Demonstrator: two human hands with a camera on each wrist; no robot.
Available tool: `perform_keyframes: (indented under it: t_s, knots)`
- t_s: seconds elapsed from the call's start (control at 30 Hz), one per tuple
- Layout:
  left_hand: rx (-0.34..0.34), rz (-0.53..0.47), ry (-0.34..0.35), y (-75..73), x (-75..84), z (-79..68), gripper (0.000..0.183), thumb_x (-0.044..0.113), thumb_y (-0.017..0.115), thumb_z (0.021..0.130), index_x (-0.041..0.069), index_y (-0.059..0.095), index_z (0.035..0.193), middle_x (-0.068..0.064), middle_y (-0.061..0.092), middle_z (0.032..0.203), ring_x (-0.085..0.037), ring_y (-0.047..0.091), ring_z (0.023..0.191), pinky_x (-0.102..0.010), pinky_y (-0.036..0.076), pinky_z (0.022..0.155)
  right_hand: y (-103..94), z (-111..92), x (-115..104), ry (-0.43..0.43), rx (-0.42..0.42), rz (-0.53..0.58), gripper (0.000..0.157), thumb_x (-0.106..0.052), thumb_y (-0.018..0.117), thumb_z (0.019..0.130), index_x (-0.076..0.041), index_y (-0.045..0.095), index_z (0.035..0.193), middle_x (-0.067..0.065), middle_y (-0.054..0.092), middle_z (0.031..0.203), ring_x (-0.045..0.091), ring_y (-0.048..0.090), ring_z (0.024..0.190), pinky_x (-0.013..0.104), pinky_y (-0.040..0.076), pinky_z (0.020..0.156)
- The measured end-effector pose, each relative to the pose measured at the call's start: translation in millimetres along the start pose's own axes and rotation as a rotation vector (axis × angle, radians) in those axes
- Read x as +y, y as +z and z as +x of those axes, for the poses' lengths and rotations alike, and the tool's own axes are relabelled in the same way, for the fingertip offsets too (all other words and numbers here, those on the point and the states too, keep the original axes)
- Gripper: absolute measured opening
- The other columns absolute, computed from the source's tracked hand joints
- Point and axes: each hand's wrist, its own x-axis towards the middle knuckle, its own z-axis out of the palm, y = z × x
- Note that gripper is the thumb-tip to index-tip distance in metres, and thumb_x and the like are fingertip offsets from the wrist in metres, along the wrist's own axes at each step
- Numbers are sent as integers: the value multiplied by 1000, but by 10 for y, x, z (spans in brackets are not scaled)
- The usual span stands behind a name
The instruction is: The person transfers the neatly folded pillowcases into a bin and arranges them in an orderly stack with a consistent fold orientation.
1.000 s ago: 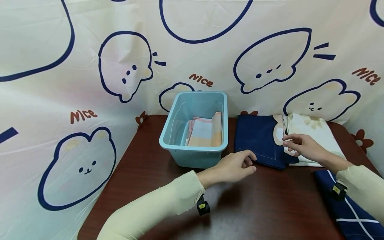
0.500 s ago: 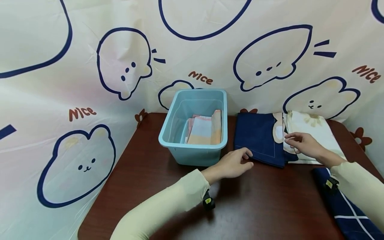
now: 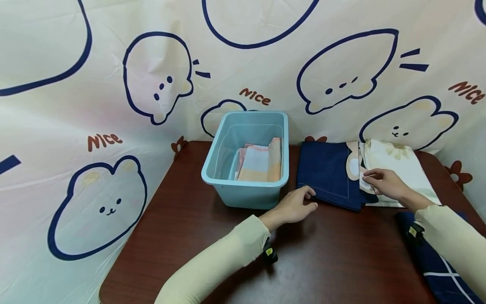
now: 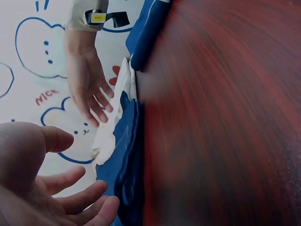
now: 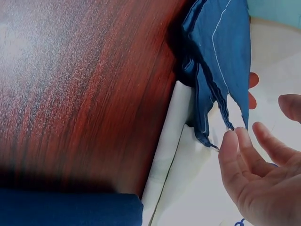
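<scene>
Quietly, a folded navy cloth [image 3: 326, 173] is lying on the table [image 3: 341, 249] beneath two relaxed hands, neither visibly gripping anything.

The left hand [image 3: 292, 207] is hovering by its near-left corner, the right hand [image 3: 389, 183] by its patterned right end; whether fingertips are touching is impossible to tell. Good handling is probably calling for pinching every layer together and keeping both ends level. A white cloth [image 3: 411, 171] is lying alongside; a blue bin [image 3: 247, 196] is standing opposite. The right wrist view is revealing loose, stacked layers along the navy edge; the head view is showing mainly its flat top.
</scene>
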Motion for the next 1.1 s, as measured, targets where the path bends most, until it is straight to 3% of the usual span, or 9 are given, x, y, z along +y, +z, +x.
perform_keyframes:
  t_s: [0.3, 0.43, 0.57, 0.77, 0.87, 1.1]
  knots:
    - [-8, -57, -56, 65, -100, 93, 40, 31, 55, 104, 14, 53, 140, -10, 58, 139, -26, 59, 125, -35, 50, 98, 10, 25, 67, 7, 23, -14, 56, -33, 44, 108, 13, 44, 140, 40, 53, 131, 17, 63, 85, 30, 57, 68]
    - [10, -58, -70, 96, -105, 145, 41, 31, 55, 104, 14, 53, 141, -9, 57, 142, -25, 58, 128, -36, 50, 102, 12, 18, 77, 14, 31, -22, 57, -32, 45, 108, 15, 43, 140, 43, 50, 133, 30, 66, 93, 34, 58, 70]
    - [61, -66, -79, 124, -123, 203, 39, 28, 56, 103, 14, 54, 140, -9, 58, 140, -23, 58, 126, -36, 50, 101, 5, 24, 89, 25, 25, -36, 57, -32, 44, 108, 16, 42, 140, 45, 47, 136, 45, 63, 107, 38, 59, 72]
    - [169, -66, -80, 152, -180, 283, 34, 23, 56, 102, 14, 55, 135, -6, 59, 135, -20, 59, 121, -34, 50, 99, -23, 53, 137, 57, 0, -65, 61, -33, 43, 108, 17, 38, 142, 47, 44, 137, 53, 57, 116, 41, 60, 74]
    - [187, -66, -100, 159, -195, 316, 37, 22, 56, 102, 14, 54, 138, -7, 57, 139, -21, 56, 125, -36, 48, 103, -40, 70, 162, 74, -16, -62, 62, -34, 43, 108, 17, 37, 142, 45, 48, 135, 49, 60, 111, 41, 60, 74]
    - [147, -144, -177, 206, -208, 393, 46, 24, 55, 102, 15, 45, 145, -10, 44, 154, -23, 49, 135, -40, 45, 108, -74, 84, 181, 136, -68, -39, 67, -36, 45, 107, 19, 33, 143, 42, 55, 127, 25, 70, 91, 40, 61, 74]
